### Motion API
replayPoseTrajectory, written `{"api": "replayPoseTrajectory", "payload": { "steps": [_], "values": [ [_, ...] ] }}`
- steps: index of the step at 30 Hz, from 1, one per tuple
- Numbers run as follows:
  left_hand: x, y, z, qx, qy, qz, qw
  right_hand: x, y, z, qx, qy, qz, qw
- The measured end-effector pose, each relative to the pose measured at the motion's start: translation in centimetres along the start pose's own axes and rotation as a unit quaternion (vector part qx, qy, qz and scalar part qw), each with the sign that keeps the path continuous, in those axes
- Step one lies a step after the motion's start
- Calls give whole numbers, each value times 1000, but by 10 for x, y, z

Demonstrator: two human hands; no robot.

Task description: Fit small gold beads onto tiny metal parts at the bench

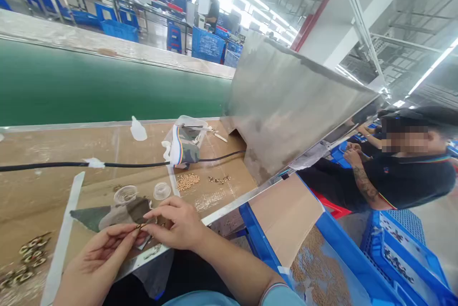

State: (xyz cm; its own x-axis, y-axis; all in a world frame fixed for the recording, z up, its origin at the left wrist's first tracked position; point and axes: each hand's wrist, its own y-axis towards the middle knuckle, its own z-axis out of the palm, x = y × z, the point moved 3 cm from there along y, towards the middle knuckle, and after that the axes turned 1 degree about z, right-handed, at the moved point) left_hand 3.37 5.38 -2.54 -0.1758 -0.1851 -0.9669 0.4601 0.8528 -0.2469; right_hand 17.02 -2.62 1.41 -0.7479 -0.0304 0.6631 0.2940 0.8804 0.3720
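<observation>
My left hand [96, 260] and my right hand [179, 225] meet at the near edge of the brown workbench [43, 191]. Both pinch a small brass-coloured part [142, 225] between thumb and fingertips; its shape is too small to make out. Beneath them lies a grey-green cloth [107, 215]. Two small clear cups [126, 195] stand just beyond the hands. A pile of small tan pieces [188, 181] and a few dark metal bits [219, 180] lie further right. Finished-looking metal parts [30, 253] lie at the left.
A black cable [53, 165] crosses the bench to a clear tub [184, 143] with a cloth. A green conveyor belt [107, 86] runs behind, beside a steel panel [286, 100]. A blue crate with cardboard [286, 215] sits at right. Another person in black [404, 172] sits beyond.
</observation>
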Motion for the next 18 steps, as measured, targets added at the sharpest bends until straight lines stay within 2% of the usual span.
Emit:
{"api": "replayPoseTrajectory", "payload": {
  "steps": [3,13,18],
  "values": [
    [6,3,-2,-19,-62,1,998,1,0,1,0,8,-5,1000],
    [-2,2,-1,-22,-49,41,998,-2,4,1,22,39,28,999],
    [0,4,-1,-18,-57,37,998,-3,4,1,15,61,39,997]
  ]
}}
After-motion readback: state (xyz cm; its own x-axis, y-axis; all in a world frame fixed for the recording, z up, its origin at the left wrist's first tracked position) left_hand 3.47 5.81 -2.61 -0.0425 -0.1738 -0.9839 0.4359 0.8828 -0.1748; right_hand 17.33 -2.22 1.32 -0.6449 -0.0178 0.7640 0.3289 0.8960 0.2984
